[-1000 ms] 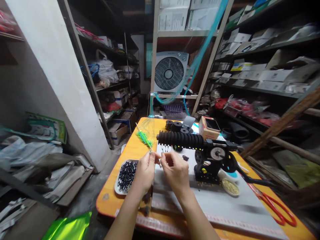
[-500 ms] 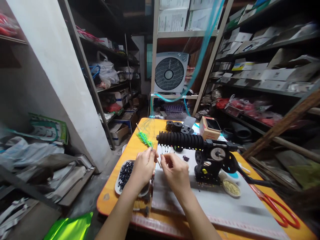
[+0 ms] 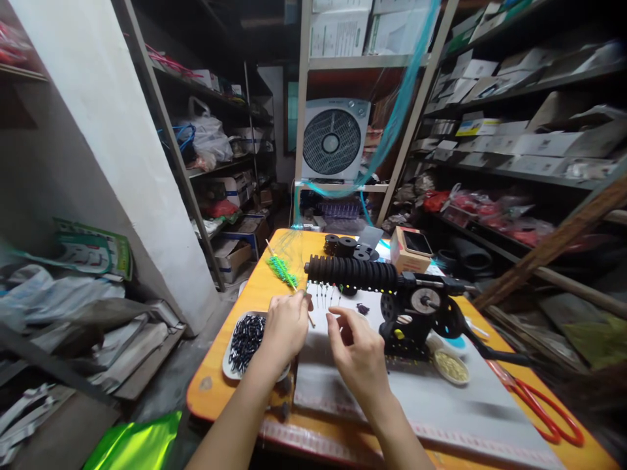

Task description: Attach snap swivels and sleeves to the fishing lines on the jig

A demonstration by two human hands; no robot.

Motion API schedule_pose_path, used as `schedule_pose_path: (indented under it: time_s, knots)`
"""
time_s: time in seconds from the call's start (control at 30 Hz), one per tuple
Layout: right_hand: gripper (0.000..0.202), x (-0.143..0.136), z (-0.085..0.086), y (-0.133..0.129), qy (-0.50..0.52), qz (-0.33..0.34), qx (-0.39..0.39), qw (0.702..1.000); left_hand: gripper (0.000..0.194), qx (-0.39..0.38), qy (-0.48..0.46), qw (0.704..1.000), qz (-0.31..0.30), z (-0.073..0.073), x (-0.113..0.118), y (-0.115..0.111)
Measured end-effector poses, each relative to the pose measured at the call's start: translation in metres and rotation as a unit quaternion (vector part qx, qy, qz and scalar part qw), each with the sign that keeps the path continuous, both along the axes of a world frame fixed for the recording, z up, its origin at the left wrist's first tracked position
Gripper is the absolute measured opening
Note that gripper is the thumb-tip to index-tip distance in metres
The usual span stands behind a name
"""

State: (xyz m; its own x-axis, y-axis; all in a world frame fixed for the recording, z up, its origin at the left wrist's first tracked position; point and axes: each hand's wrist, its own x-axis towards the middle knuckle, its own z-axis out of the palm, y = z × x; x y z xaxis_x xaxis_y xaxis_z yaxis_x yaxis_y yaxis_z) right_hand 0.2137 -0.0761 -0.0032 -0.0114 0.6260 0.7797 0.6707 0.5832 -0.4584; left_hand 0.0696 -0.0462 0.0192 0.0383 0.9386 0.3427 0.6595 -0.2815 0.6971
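My left hand (image 3: 287,324) is closed around a thin wooden stick (image 3: 312,321), whose lower end pokes out on the right. Green and blue strands (image 3: 281,269) are wound on the stick beyond my fingers. My right hand (image 3: 353,336) hovers over the white sheet (image 3: 333,378), its thumb and index finger curved close to each other; whether anything tiny is between them is too small to tell. Just beyond it, several thin dark pieces with small coloured tips hang below a black ribbed roller (image 3: 353,273). Left of my left hand lies a white tray (image 3: 226,365) of black tubular pieces.
The roller belongs to a black hand-cranked machine (image 3: 416,320) on the right. Nearby are a dish of yellowish bits (image 3: 451,367), red-handled scissors (image 3: 543,408), black spools (image 3: 347,245) and a cardboard box (image 3: 410,258). A fan (image 3: 333,140) stands behind the orange table (image 3: 210,385).
My right hand has moved right, away from my left hand and the stick. My left hand stays at the stick, turned slightly more palm down.
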Motion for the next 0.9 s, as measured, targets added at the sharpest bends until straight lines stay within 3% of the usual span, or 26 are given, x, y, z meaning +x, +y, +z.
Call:
schedule_pose_path:
  time_s: [0.23,0.27,0.37,0.43,0.57,0.7,0.8,0.9]
  knots:
    - [0.012,0.008,-0.003,-0.009,-0.004,0.005,-0.009,1.000,0.017,-0.041,-0.109,0.993,-0.035,-0.013,-0.009,-0.014]
    - [0.012,0.011,-0.004,-0.011,-0.005,0.005,-0.010,1.000,0.021,-0.043,-0.142,0.988,-0.039,-0.015,-0.010,-0.016]
    - [0.012,0.018,-0.006,-0.018,-0.006,-0.005,0.000,1.000,0.069,-0.036,-0.266,0.962,-0.043,-0.015,-0.009,-0.015]
    - [0.012,0.022,-0.003,-0.021,-0.010,-0.017,0.019,1.000,0.077,-0.035,-0.359,0.931,-0.053,-0.011,0.000,-0.009]
    - [0.016,0.037,0.020,-0.015,-0.041,-0.049,0.083,0.994,0.058,-0.082,-0.508,0.852,-0.097,-0.001,0.031,0.000]
    - [0.031,0.055,0.049,0.008,-0.110,-0.069,0.116,0.985,0.053,-0.134,-0.581,0.793,-0.127,0.000,0.058,-0.011]
    - [0.038,0.062,0.059,0.028,-0.189,-0.053,0.100,0.976,0.054,-0.146,-0.603,0.775,-0.126,-0.007,0.069,-0.031]
    - [0.041,0.065,0.058,0.043,-0.244,-0.050,0.081,0.965,0.050,-0.141,-0.602,0.777,-0.119,-0.017,0.074,-0.051]
